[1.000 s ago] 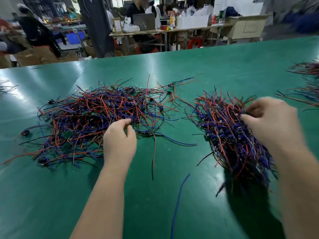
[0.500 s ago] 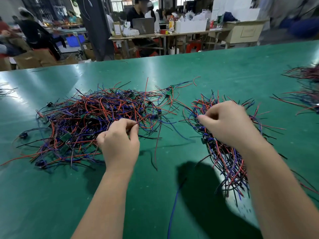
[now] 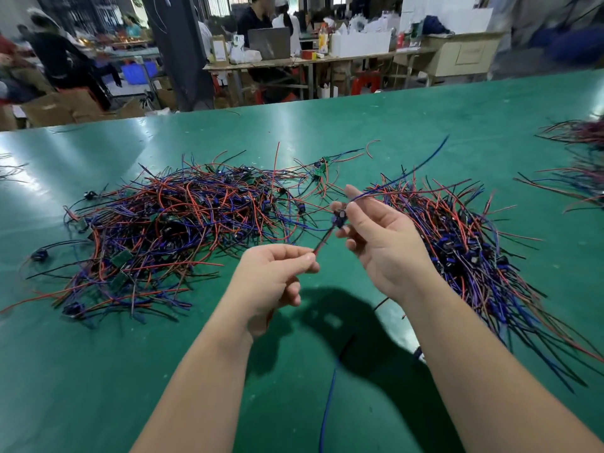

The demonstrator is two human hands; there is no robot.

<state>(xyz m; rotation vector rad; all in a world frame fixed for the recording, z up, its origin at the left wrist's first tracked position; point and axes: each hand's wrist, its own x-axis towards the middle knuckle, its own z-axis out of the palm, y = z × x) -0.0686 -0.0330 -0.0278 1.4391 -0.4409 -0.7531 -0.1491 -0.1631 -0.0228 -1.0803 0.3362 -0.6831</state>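
Both hands have lifted off the heaps since 0.5 s ago and now meet in the air between them, sharing 1 wire assembly [image 3: 333, 228]. Left hand [image 3: 271, 279] sits lower and nearer, pinching the end of the red lead [image 3: 322, 243] between thumb and forefinger, with the other fingers curled under. Right hand [image 3: 382, 243] is turned palm toward the camera, its thumb and fingertips pinching the small black component [image 3: 340, 216] at the top of that red lead. From the same pinch the blue lead [image 3: 411, 170] rises and arcs away up and to the right, clear of everything. The assembly is held above the green table [image 3: 425, 125], touching neither heap. The left pile [image 3: 170, 223] of red, blue and black wires lies spread out flat, with small green boards mixed in. The right pile [image 3: 464, 243] is denser and lies behind and to the right of the right hand. 1 loose blue wire [image 3: 328, 403] lies on the mat between the forearms. A third pile [image 3: 581, 165] is cut off at the right edge.
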